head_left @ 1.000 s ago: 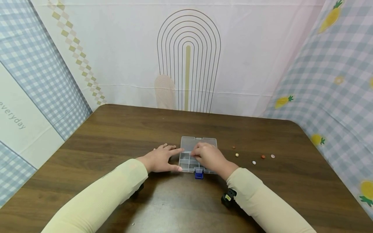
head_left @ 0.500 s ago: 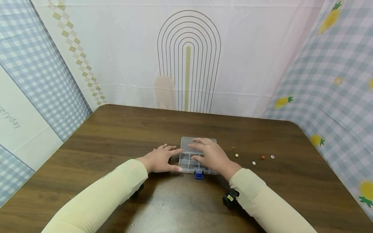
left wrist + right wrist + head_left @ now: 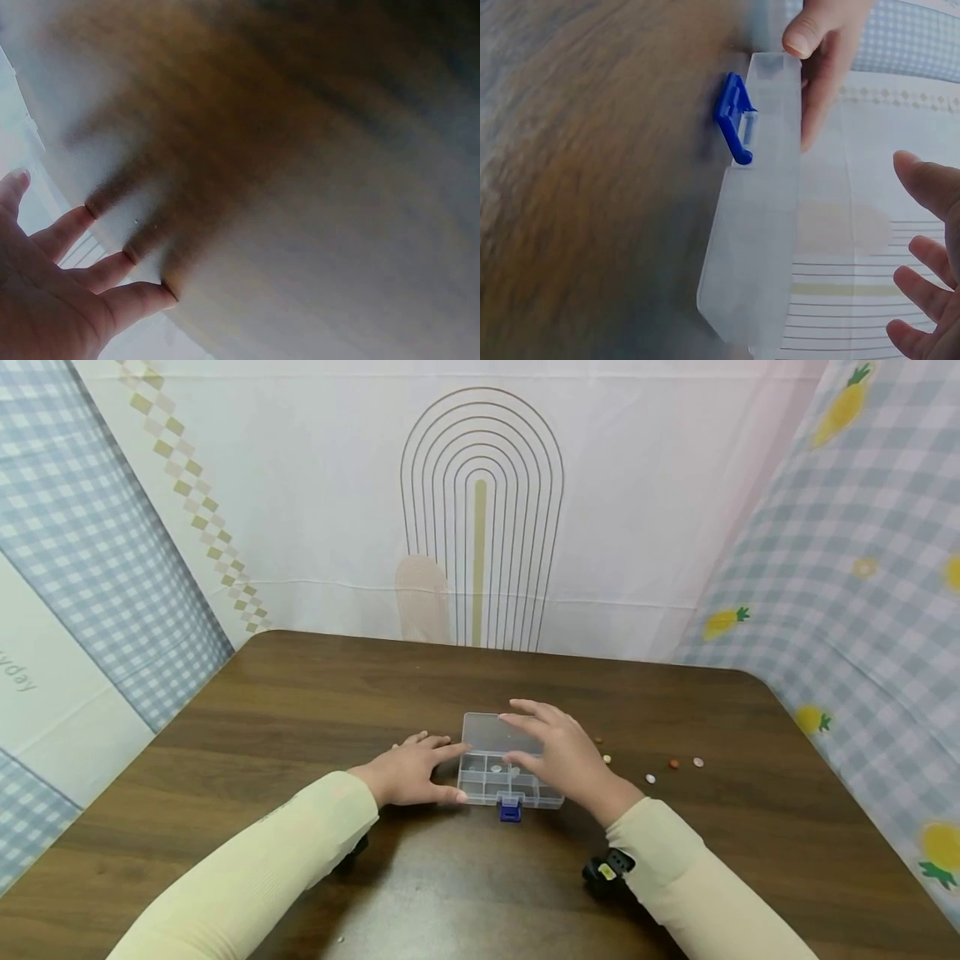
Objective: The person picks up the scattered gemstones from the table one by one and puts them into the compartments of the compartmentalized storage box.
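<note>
A clear plastic compartment box (image 3: pixel 473 777) lies on the table, its lid (image 3: pixel 482 732) folded back and its blue latch (image 3: pixel 510 812) facing the near side. My left hand (image 3: pixel 412 774) rests at the box's left side, fingers spread, with index fingertip and thumb tip right at its edge. In the right wrist view the left thumb (image 3: pixel 802 39) lies at the far end of the box. Over the right part of the box, my right hand (image 3: pixel 567 758) is held with fingers apart and nothing between them. A small whitish piece (image 3: pixel 496 769) shows in a back-row compartment.
Right of the box lie several small round pieces: a yellowish one (image 3: pixel 607 759), a white one (image 3: pixel 650 779), an orange-red one (image 3: pixel 673 764) and a pinkish one (image 3: pixel 698 762). A tiny pale speck (image 3: pixel 341 939) is near the front of the brown table (image 3: pixel 450 893).
My right hand has spread its fingers from a pinch over the compartments and moved up and right, uncovering the whitish piece. The left hand stays at the box.
</note>
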### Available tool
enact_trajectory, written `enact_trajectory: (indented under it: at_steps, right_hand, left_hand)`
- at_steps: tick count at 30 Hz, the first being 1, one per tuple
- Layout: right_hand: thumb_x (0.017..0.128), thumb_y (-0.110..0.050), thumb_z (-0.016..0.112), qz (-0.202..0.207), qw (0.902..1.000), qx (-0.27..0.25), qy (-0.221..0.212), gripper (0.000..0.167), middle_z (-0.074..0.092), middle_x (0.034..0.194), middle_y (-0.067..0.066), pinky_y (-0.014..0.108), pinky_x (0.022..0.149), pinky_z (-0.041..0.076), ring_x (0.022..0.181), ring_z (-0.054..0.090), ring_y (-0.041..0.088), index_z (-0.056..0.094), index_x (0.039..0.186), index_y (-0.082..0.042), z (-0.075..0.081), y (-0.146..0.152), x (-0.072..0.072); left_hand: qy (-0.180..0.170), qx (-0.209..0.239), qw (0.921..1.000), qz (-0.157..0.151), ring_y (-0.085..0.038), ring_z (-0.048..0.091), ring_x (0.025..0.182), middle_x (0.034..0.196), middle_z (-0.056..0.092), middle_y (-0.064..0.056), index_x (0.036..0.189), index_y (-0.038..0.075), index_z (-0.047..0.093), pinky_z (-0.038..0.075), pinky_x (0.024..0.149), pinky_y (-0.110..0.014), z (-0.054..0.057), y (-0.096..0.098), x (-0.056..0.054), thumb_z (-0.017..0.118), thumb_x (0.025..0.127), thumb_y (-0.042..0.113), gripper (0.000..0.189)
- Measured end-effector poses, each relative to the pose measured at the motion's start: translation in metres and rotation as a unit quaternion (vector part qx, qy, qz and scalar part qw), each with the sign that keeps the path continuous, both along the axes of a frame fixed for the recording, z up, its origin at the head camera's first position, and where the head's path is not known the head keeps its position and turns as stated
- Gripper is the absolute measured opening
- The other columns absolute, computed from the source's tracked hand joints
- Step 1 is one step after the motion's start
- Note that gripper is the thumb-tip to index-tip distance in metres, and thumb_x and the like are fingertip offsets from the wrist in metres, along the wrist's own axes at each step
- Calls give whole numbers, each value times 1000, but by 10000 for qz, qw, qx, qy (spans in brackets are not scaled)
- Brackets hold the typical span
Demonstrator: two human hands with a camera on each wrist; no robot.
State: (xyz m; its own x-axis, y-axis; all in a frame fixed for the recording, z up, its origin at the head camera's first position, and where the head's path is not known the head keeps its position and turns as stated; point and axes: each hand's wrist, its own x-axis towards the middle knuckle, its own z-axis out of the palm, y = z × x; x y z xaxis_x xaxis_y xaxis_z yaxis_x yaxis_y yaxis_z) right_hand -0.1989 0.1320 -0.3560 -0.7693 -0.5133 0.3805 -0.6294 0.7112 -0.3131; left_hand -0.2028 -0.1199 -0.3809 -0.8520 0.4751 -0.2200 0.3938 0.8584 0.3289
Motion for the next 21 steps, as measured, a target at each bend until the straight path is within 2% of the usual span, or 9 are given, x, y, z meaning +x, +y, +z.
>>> enact_trajectory:
  at_steps: [9,17,21]
  right_hand:
    - [79,-26,80,-49,9996,-259,109,54,52,141,10,57,103,37,128,48,33,64,129,-11,0,15,0]
    - [82,-23,78,-211,9988,-420,-155,54,49,143,9,54,103,39,131,44,33,61,132,-11,4,25,1]
    - [82,-22,78,-246,9983,-520,-113,54,49,143,9,53,101,41,131,44,33,61,132,-9,3,33,0]
  left_hand:
    - [52,26,10000,18,-42,16,144,156,31,-7,150,37,34,21,106,-68,-2,-1,-1,59,81,70,81]
    - [76,61,10000,-4,-42,16,144,156,31,-7,150,38,34,21,106,-68,-3,-2,-1,59,80,71,81]
    - [89,71,9999,-24,-42,16,144,156,31,-7,150,38,34,21,106,-69,-4,-2,-1,59,80,71,81]
